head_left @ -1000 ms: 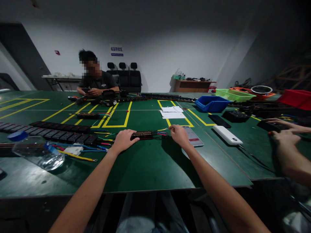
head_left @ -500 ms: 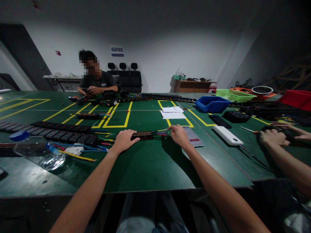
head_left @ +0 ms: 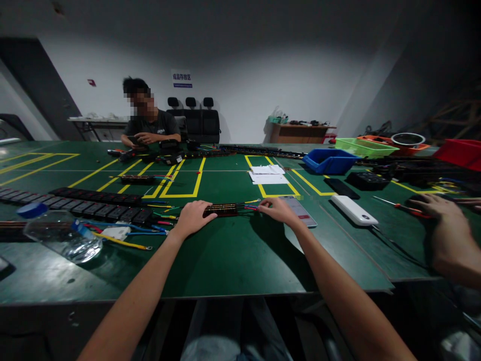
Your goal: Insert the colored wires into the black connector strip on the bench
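So the near edge of the desk [head_left: 225, 271] is bare in the middle, and over towards the near left corner there's a clear bottle [head_left: 84, 249] with a blue cap [head_left: 33, 210] (can't tell if it's standing or lying, the lens bends everything). A yellow cable [head_left: 128, 241] with a metal ring end lies just beside it.

A bit further in from the near edge, about midway along, is the slim black strip [head_left: 227, 209] with copper-coloured lines. Left hand [head_left: 192, 218] has its left end, grip closed down with thumb on the near side and fingers over the top; how hard it's pressing, no idea. Right hand [head_left: 277, 209] has a closed grip too, fingertips pinched on the thin coloured wires [head_left: 248, 207] poking out of the other end.

A phone [head_left: 303, 214] lies flat beside the right hand, then a white power bank [head_left: 353, 210]. Towards the right edge, a co-worker's hand [head_left: 449, 213] is right by a red-handled screwdriver [head_left: 408, 207].

Past that, white papers [head_left: 266, 175] lie over yellow tape, with a blue bin [head_left: 330, 161] nearer the far edge. Another person [head_left: 152, 128] sits across the far edge, black seats [head_left: 203, 123] behind.
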The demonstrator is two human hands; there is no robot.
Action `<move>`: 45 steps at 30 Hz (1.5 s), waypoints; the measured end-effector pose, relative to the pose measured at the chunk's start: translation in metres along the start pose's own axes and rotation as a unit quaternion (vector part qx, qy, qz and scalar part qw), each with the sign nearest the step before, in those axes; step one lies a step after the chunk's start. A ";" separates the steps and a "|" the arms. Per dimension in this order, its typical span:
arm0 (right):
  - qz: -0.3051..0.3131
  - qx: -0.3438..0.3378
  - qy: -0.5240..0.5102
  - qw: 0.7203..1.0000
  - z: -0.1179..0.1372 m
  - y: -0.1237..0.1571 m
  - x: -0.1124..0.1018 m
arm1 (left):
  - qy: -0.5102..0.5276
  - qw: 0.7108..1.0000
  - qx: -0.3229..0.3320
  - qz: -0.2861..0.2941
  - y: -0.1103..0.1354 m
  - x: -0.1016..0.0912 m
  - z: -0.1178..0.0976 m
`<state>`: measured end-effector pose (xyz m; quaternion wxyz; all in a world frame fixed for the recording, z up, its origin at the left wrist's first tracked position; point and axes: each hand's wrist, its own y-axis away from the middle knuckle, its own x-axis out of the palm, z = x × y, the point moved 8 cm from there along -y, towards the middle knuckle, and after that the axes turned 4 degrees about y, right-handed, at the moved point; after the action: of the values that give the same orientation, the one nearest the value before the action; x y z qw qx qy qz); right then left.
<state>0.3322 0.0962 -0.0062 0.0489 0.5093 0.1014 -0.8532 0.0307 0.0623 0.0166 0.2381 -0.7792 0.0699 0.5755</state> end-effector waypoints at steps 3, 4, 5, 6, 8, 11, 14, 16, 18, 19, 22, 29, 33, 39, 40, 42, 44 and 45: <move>0.002 -0.018 -0.011 1.000 -0.003 0.001 0.007 | -0.001 1.000 0.002 0.000 0.000 -0.001 -0.001; -0.001 -0.018 -0.006 1.000 -0.004 0.002 0.009 | -0.003 1.000 0.002 0.001 0.000 -0.001 -0.002; -0.006 -0.016 0.001 1.000 -0.005 0.002 0.010 | -0.005 1.000 0.002 0.002 0.000 -0.001 -0.002; -0.011 -0.015 0.006 1.000 -0.005 0.003 0.010 | -0.006 1.000 0.000 0.004 0.000 -0.001 -0.002; -0.028 -0.012 0.012 0.999 -0.004 0.003 0.007 | -0.008 1.000 -0.003 0.006 0.000 -0.001 -0.002; -0.053 -0.006 0.000 0.999 -0.003 0.003 -0.003 | -0.007 1.000 -0.002 0.008 0.000 -0.002 -0.002; -0.055 -0.010 -0.011 0.998 -0.003 0.003 -0.006 | -0.006 1.000 0.000 0.009 0.000 -0.001 -0.002; -0.054 -0.006 -0.001 0.999 -0.004 0.004 -0.003 | -0.010 1.000 -0.001 0.010 0.000 -0.001 -0.002; -0.053 0.003 0.020 0.998 -0.005 0.005 0.001 | -0.015 1.000 -0.003 0.011 0.000 0.000 -0.002; -0.052 0.007 0.027 0.998 -0.005 0.005 0.003 | -0.016 1.000 -0.003 0.011 0.000 0.000 -0.001; -0.062 0.013 0.037 0.997 -0.003 0.006 0.001 | -0.016 1.000 -0.001 0.009 -0.001 0.001 -0.001; -0.025 0.015 0.055 0.998 0.006 0.007 -0.007 | -0.012 1.000 -0.001 0.012 -0.001 0.001 0.000; -0.016 0.009 0.073 0.997 0.008 0.008 -0.005 | -0.010 1.000 -0.006 0.013 -0.001 0.001 0.000; -0.113 0.012 0.076 0.991 0.006 0.006 -0.020 | -0.009 1.000 -0.001 0.008 0.000 0.000 -0.001; -0.120 0.007 0.077 0.990 0.006 0.006 -0.020 | -0.009 1.000 0.000 0.008 0.000 0.000 -0.001; -0.109 0.002 0.092 0.990 0.008 0.005 -0.014 | -0.007 1.000 0.001 0.008 0.000 0.000 -0.002; -0.064 0.002 0.116 0.991 0.007 0.005 -0.003 | -0.008 1.000 0.001 0.009 0.000 0.000 -0.002; -0.037 0.003 0.124 0.992 0.007 0.005 0.003 | -0.010 1.000 -0.001 0.008 0.000 0.000 -0.002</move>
<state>0.3255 0.0903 -0.0064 0.0023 0.6069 0.1227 -0.7852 0.0322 0.0617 0.0170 0.2331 -0.7732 0.0731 0.5853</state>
